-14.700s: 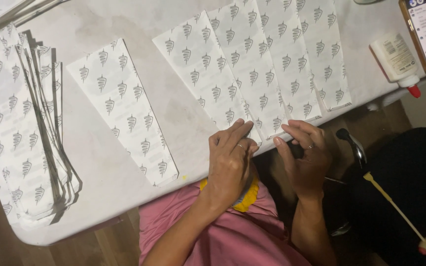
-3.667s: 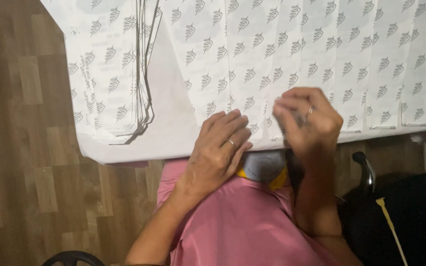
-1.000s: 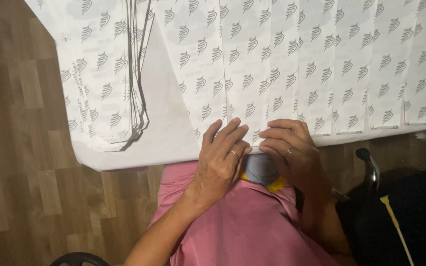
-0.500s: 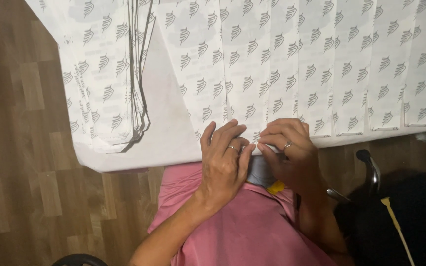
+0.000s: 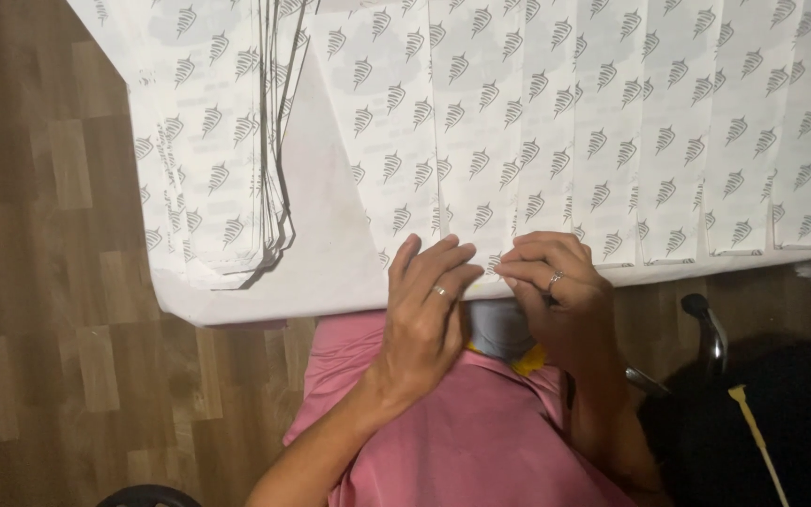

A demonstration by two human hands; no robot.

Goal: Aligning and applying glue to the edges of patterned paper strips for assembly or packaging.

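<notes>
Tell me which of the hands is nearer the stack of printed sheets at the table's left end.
Left. The left hand rests at the table edge, closer to the stack of printed sheets; the right hand sits beyond it, farther right.

You are looking down at a brown wood-plank floor (image 5: 58,310) lying in dim warm light, a white table (image 5: 330,272) spreading above it, a black chair (image 5: 762,413) sitting beside you.
</notes>
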